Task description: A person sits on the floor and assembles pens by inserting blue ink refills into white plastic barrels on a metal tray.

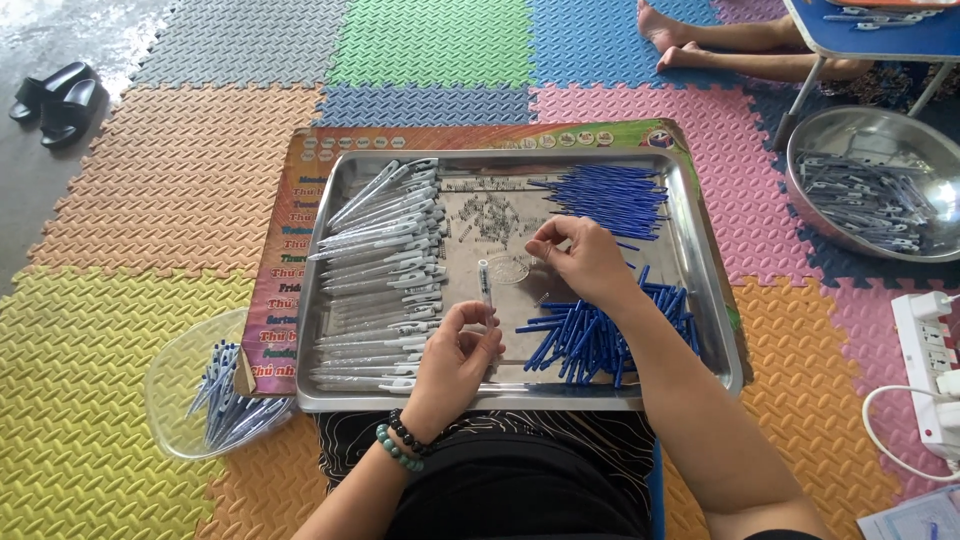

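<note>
1. Two black sandals lie at far left on the bare floor, off the foam mats.
2. Clear bowl sits on the mats just left of the tray and holds finished pens.
3. Steel tray rests on a printed board. Rows of clear barrels fill its left third.
4. Left hand, with bead bracelets at the wrist, is closed on one clear barrel, held upright above the tray's centre.
5. Small springs are scattered on the tray floor behind the barrel.
6. Right hand hovers just right of the barrel tip, thumb and forefinger pinched together; whatever they grip is too small to tell.
7. Blue refills lie in one heap at the tray's far right and a second heap nearer the person.
8. Steel basin of pens stands at right, beside a white power strip.
</note>
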